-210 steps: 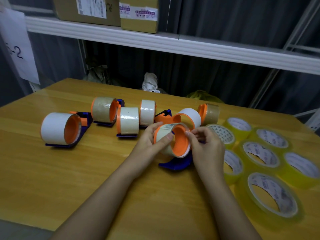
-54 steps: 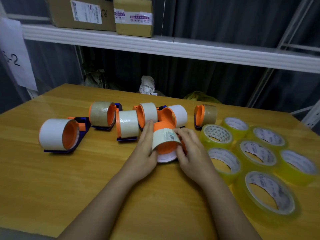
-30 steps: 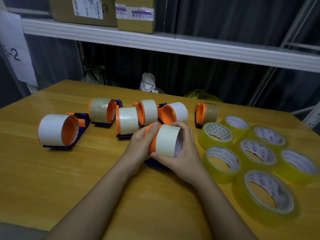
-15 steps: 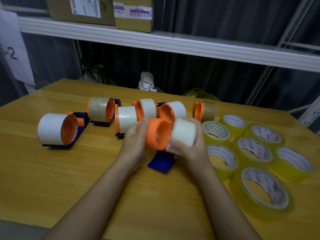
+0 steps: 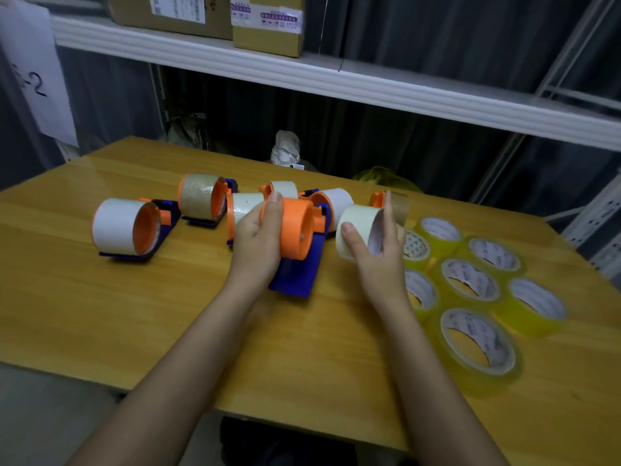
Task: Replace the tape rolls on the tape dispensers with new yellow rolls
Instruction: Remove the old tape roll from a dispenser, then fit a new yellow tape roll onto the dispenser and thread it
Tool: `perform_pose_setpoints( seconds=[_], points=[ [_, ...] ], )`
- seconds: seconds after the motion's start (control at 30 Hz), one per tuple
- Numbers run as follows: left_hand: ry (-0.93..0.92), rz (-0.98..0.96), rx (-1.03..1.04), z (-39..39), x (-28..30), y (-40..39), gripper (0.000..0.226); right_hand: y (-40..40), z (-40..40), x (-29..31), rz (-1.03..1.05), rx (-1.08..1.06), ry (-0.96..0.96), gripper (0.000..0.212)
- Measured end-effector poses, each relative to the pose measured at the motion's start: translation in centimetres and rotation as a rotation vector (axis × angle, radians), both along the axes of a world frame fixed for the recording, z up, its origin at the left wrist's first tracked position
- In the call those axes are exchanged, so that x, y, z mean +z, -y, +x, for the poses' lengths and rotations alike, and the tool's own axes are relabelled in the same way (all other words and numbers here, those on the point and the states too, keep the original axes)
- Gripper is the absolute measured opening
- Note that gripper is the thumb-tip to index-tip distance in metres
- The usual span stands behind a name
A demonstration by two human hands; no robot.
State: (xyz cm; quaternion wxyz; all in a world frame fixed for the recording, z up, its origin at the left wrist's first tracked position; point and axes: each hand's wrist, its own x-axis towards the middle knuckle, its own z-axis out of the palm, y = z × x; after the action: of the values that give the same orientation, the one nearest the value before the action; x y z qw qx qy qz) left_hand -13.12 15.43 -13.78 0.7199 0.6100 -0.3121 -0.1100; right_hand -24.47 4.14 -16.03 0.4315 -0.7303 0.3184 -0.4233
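Dispenser [image 5: 299, 243] was in the left hand [image 5: 257, 242], fingers wrapped round its bare orange hub [image 5: 295, 228], blue base hanging down towards the tabletop [image 5: 100, 297]; cannot tell if the base touched it. Old whitish roll [image 5: 358, 230] was clear of the hub, held in the right hand [image 5: 376, 260], thumb on the outer face, fingers behind and over it. So removal looked done for this unit.

Next, by my read: drop the old roll somewhere away from the new stock, not among it. Yellow rolls [image 5: 470, 277] lay flat in a cluster just right of the right hand, six in view, nearest one [image 5: 415, 247] partly hidden behind that hand. Take the nearest, line its core up square with the hub, push on straight; a tilt would likely jam it. Check unwind direction before seating. Keep the left grip on the hub's rear so it doesn't spin.

Five other dispensers [image 5: 127, 227] sat in a row behind, all loaded with old rolls.
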Motion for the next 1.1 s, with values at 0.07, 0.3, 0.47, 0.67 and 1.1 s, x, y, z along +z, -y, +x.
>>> perform_pose_setpoints(
  seconds=[0.07,0.3,0.47,0.67,1.1],
  points=[
    [0.025,-0.039,0.049,0.1,1.5,-0.5,0.042,0.2,-0.4,0.7,-0.003,0.009,-0.064,0.090],
    [0.153,-0.090,0.117,1.6,4.9,-0.6,0.038,0.4,-1.0,1.6,-0.183,0.030,-0.479,0.087],
    [0.194,-0.089,0.055,2.1,5.1,-0.5,0.039,-0.1,1.3,0.7,-0.293,0.255,-0.741,0.091],
    [0.227,-0.094,0.043,2.0,5.2,-0.6,0.038,0.2,2.6,0.4,-0.243,0.259,-0.655,0.100],
    [0.243,-0.066,-0.089,-0.6,4.7,0.7,0.039,6.0,-0.2,2.1,-0.141,-0.235,-1.153,0.029]
  ],
)
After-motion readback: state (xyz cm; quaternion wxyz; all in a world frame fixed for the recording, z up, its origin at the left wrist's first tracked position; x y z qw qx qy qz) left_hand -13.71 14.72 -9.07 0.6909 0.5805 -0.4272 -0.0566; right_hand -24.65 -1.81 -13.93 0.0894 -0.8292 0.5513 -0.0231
